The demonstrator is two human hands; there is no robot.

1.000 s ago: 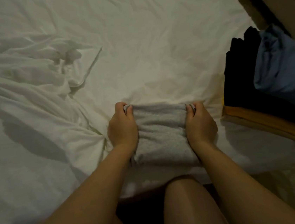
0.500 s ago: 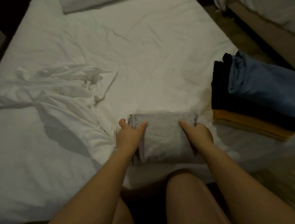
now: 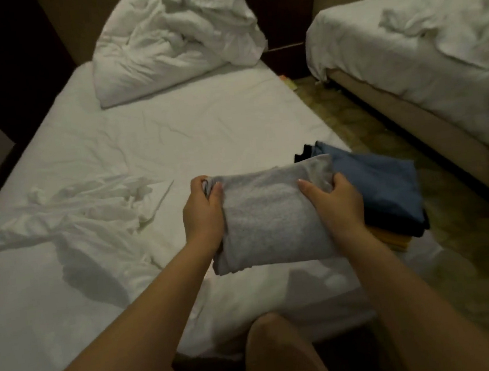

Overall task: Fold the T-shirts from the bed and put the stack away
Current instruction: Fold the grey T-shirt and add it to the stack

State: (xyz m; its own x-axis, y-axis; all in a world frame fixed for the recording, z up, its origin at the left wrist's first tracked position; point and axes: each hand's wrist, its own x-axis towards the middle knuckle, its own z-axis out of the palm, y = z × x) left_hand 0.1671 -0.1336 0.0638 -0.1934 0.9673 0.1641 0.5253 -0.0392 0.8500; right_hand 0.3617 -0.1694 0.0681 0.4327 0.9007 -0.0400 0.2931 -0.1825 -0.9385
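A folded grey T-shirt (image 3: pixel 267 222) is lifted off the white bed (image 3: pixel 171 138), held between both hands. My left hand (image 3: pixel 202 213) grips its left edge, thumb on top. My right hand (image 3: pixel 335 202) grips its right side, thumb across the top. To the right, at the bed's edge, lies a stack of folded T-shirts: a blue one (image 3: pixel 380 182) on top, a black one (image 3: pixel 406 221) under it, an orange one (image 3: pixel 395 239) at the bottom. The grey shirt's right end overlaps the stack in view. A crumpled white garment (image 3: pixel 88 212) lies on the bed to the left.
A bunched white duvet (image 3: pixel 174 34) sits at the head of the bed. A second bed (image 3: pixel 423 52) stands to the right across a strip of patterned floor (image 3: pixel 473 250). A dark nightstand (image 3: pixel 280 28) is between the beds. My knee (image 3: pixel 274 349) is against the near bed edge.
The grey T-shirt was being pressed flat on the bed; both hands have now gripped it, lifted it and moved it right toward the stack. The head camera tilted up.
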